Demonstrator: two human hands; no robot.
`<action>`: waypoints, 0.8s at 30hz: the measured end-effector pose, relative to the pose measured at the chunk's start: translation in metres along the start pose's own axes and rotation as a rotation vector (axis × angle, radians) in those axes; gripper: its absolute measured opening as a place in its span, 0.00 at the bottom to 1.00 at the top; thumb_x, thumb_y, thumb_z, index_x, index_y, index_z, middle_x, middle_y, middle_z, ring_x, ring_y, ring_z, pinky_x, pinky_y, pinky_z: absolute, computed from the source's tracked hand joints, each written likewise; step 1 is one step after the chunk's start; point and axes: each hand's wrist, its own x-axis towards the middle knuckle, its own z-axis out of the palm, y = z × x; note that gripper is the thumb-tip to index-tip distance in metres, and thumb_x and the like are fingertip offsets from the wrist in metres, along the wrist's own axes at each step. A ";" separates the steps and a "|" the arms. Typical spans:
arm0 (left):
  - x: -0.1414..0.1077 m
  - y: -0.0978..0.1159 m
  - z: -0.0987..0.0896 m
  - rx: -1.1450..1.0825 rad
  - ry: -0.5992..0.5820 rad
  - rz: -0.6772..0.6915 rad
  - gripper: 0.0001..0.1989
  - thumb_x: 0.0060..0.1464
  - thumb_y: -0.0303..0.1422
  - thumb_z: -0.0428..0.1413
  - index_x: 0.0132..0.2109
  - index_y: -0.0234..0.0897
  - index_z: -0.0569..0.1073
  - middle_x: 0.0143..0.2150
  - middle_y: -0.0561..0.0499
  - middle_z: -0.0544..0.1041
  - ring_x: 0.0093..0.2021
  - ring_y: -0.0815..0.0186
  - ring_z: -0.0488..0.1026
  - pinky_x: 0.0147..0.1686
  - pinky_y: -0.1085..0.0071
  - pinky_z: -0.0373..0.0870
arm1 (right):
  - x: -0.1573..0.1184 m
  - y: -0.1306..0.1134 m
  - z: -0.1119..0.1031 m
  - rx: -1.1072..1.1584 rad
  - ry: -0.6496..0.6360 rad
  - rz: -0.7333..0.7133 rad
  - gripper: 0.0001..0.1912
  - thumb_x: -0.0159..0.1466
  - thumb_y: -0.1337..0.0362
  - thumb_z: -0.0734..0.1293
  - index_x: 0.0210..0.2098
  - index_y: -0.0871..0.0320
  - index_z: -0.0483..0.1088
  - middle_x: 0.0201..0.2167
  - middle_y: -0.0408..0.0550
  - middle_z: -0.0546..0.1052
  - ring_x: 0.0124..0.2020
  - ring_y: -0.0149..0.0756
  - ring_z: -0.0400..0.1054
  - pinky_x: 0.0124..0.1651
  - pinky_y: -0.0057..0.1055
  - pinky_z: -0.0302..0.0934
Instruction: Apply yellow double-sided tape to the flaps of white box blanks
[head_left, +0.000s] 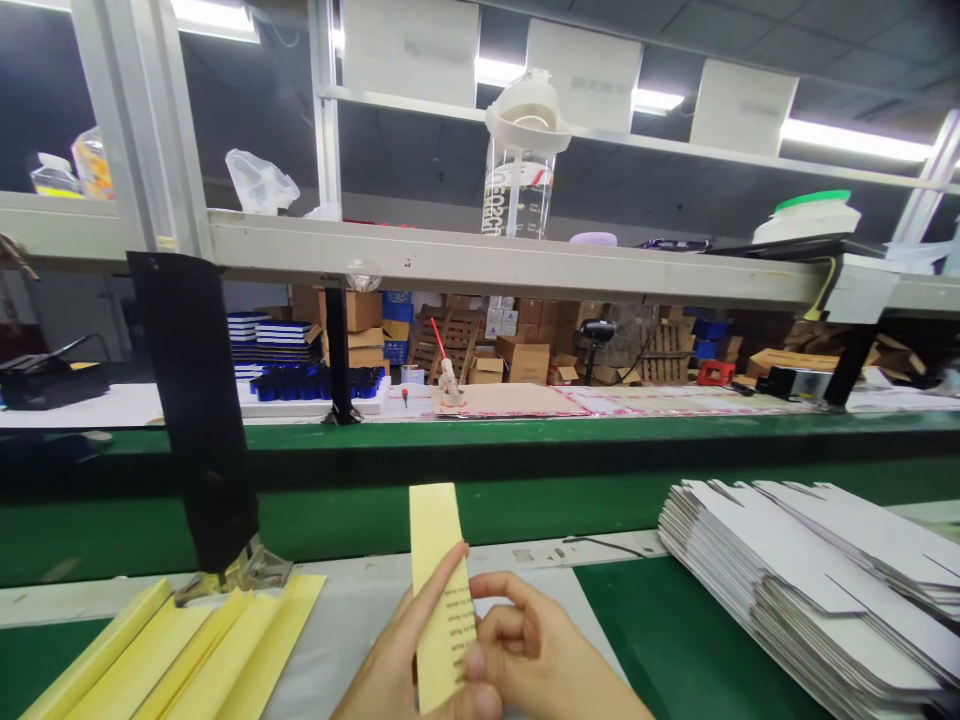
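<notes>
A narrow yellow paper strip [437,590] with printed lines stands upright between my hands, low in the middle of the view. My left hand [416,645] is wrapped round it from the left, its index finger lying across the front. On the right edge, my right hand [521,640] pinches the strip between bent fingers and thumb. Several yellow folded papers [202,650] lie at the lower left. A large stack of flat white cardboard pieces [810,590] rests at the right.
A green conveyor belt [480,510] runs across behind my hands. Above it, a metal shelf beam [420,257] carries a clear bottle [521,175]. A black-wrapped post [196,410] stands at the left.
</notes>
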 end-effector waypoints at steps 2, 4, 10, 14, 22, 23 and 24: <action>0.001 -0.005 -0.002 0.038 -0.005 0.015 0.43 0.43 0.46 0.58 0.61 0.39 0.49 0.57 0.42 0.63 0.49 0.53 0.68 0.46 0.64 0.65 | 0.000 -0.002 -0.006 -0.063 0.064 -0.060 0.22 0.49 0.51 0.69 0.36 0.59 0.66 0.24 0.41 0.66 0.28 0.32 0.62 0.28 0.26 0.56; 0.002 -0.010 -0.005 0.112 0.021 0.016 0.40 0.43 0.46 0.58 0.61 0.40 0.51 0.58 0.43 0.61 0.49 0.52 0.68 0.45 0.64 0.66 | 0.002 -0.004 -0.010 -0.131 0.138 -0.081 0.17 0.53 0.50 0.66 0.30 0.59 0.67 0.24 0.41 0.64 0.27 0.30 0.58 0.28 0.25 0.54; 0.002 -0.018 -0.008 0.245 0.068 0.092 0.35 0.43 0.40 0.59 0.58 0.43 0.58 0.59 0.49 0.62 0.57 0.55 0.58 0.54 0.66 0.56 | 0.009 -0.004 -0.002 -0.128 0.112 -0.037 0.17 0.53 0.51 0.66 0.24 0.59 0.62 0.22 0.39 0.62 0.25 0.29 0.55 0.29 0.25 0.51; 0.001 -0.019 -0.005 0.251 0.101 0.080 0.34 0.43 0.37 0.59 0.58 0.43 0.58 0.57 0.47 0.63 0.53 0.54 0.63 0.49 0.65 0.63 | 0.006 -0.014 0.003 -0.137 0.092 -0.084 0.17 0.55 0.51 0.65 0.24 0.59 0.62 0.22 0.39 0.61 0.25 0.28 0.53 0.29 0.25 0.49; 0.006 -0.035 -0.006 0.095 0.154 -0.123 0.41 0.41 0.36 0.60 0.60 0.40 0.52 0.46 0.44 0.71 0.35 0.59 0.73 0.38 0.64 0.70 | 0.008 -0.005 -0.036 -0.266 0.205 0.099 0.16 0.58 0.52 0.62 0.23 0.58 0.60 0.18 0.36 0.55 0.23 0.28 0.48 0.27 0.25 0.44; 0.007 -0.040 -0.006 0.071 0.150 -0.135 0.42 0.39 0.37 0.61 0.60 0.40 0.52 0.46 0.44 0.70 0.35 0.60 0.73 0.37 0.65 0.70 | 0.011 0.005 -0.042 -0.263 0.209 0.131 0.17 0.57 0.52 0.63 0.22 0.58 0.58 0.18 0.36 0.54 0.22 0.27 0.47 0.26 0.25 0.42; 0.008 -0.044 -0.005 0.054 0.146 -0.151 0.44 0.37 0.37 0.62 0.60 0.41 0.52 0.46 0.44 0.70 0.35 0.59 0.73 0.37 0.65 0.70 | 0.014 0.014 -0.047 -0.251 0.204 0.145 0.18 0.56 0.51 0.63 0.21 0.58 0.57 0.17 0.35 0.53 0.21 0.27 0.47 0.25 0.25 0.42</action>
